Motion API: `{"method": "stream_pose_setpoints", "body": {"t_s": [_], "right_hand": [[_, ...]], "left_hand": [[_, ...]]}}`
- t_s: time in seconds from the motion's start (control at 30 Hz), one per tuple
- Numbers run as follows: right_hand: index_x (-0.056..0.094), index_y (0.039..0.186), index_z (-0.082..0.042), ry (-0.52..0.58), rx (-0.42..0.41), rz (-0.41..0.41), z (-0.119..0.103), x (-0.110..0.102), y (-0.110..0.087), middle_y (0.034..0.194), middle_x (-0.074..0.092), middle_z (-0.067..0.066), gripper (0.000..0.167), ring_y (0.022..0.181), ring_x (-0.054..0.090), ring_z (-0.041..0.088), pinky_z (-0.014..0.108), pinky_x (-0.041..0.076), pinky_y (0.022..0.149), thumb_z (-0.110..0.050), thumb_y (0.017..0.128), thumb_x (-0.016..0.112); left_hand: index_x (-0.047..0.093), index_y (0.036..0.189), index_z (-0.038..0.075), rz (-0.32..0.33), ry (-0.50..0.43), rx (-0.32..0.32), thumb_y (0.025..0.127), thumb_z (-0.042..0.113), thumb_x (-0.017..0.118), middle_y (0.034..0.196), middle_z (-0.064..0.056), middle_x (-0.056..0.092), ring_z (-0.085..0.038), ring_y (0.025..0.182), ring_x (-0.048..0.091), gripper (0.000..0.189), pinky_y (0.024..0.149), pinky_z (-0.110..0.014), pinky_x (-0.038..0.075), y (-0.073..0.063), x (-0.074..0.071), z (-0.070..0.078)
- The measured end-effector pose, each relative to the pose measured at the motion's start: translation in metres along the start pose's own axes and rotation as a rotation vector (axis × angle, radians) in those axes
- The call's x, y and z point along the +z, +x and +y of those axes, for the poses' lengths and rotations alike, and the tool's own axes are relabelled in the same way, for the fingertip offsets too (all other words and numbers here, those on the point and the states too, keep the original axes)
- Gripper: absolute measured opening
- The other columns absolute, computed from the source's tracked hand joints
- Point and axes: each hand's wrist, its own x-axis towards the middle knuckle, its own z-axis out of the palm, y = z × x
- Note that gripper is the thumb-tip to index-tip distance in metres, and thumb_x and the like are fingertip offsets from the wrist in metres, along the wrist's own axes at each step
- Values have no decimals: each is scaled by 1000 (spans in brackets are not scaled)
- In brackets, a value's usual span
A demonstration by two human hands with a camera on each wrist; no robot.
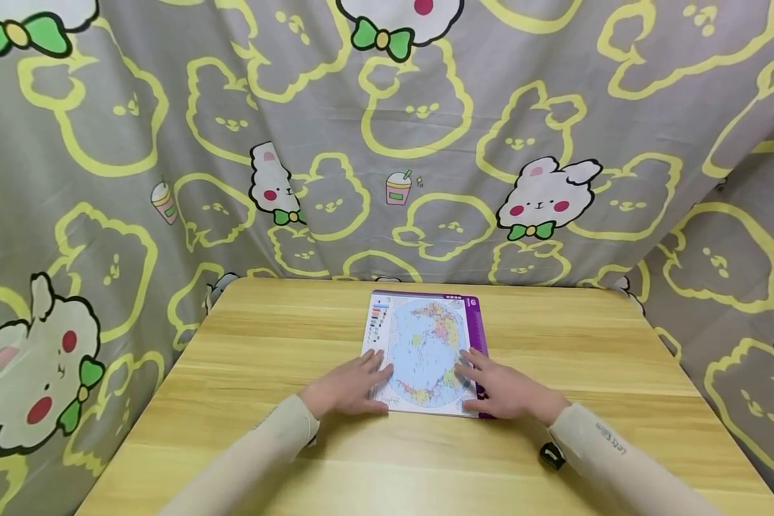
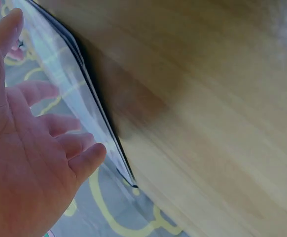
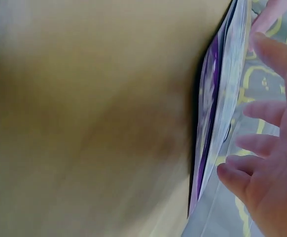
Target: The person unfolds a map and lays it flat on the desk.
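A thin, flat world map [image 1: 426, 351] with a purple right border lies on the wooden table. In the right wrist view the map's edge [image 3: 207, 123] shows several thin layers, slightly parted. My left hand [image 1: 351, 383] is at its left edge, fingers spread over the white margin. At the opposite edge is my right hand [image 1: 503, 387], with fingers spread over the purple border and part of the print. Both wrist views show the left palm [image 2: 30, 148] and right palm [image 3: 276, 163] with fingers extended, not curled round the map. Whether the fingertips touch the surface, I cannot tell.
The wooden table [image 1: 264, 330] reaches back to a grey curtain [image 1: 335, 107] with yellow outlines and white rabbits, which also hangs at both sides. A small black object [image 1: 551, 456] shows beside the right sleeve [image 1: 619, 451].
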Motion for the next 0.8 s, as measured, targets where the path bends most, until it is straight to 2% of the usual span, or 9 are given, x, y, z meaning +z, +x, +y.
{"method": "stream_pose_setpoints", "body": {"t_s": [0.23, 0.43, 0.57, 0.8], "right_hand": [[41, 143, -5, 0, -29, -55, -8, 8, -1, 151, 26, 20, 74, 137, 23, 41, 51, 30, 106, -51, 87, 61], [44, 140, -3, -29, -58, -58, -10, 12, -2, 149, 29, 23, 69, 135, 25, 44, 54, 31, 104, -47, 90, 60], [44, 141, -3, -25, -49, -77, -11, 12, -2, 149, 29, 22, 68, 136, 24, 44, 54, 30, 105, -47, 91, 58], [44, 141, -5, -41, -42, -88, -10, 12, -2, 150, 29, 20, 65, 136, 24, 42, 52, 30, 105, -46, 92, 56]], "left_hand": [[30, 149, 14, -24, 6, 6, 93, 58, 45, 153, -20, 19, -35, 140, 17, 73, 112, -40, 22, 0, 4, 1], [33, 148, 14, -37, 24, 9, 93, 56, 46, 153, -20, 22, -36, 140, 20, 70, 111, -41, 24, 0, 4, 3], [33, 149, 15, -51, 33, 4, 93, 57, 45, 153, -19, 21, -36, 140, 19, 70, 111, -41, 25, 0, 5, 4], [35, 148, 16, -24, 63, 21, 93, 58, 43, 152, -19, 24, -36, 139, 23, 69, 109, -41, 28, -1, 6, 5]]}}
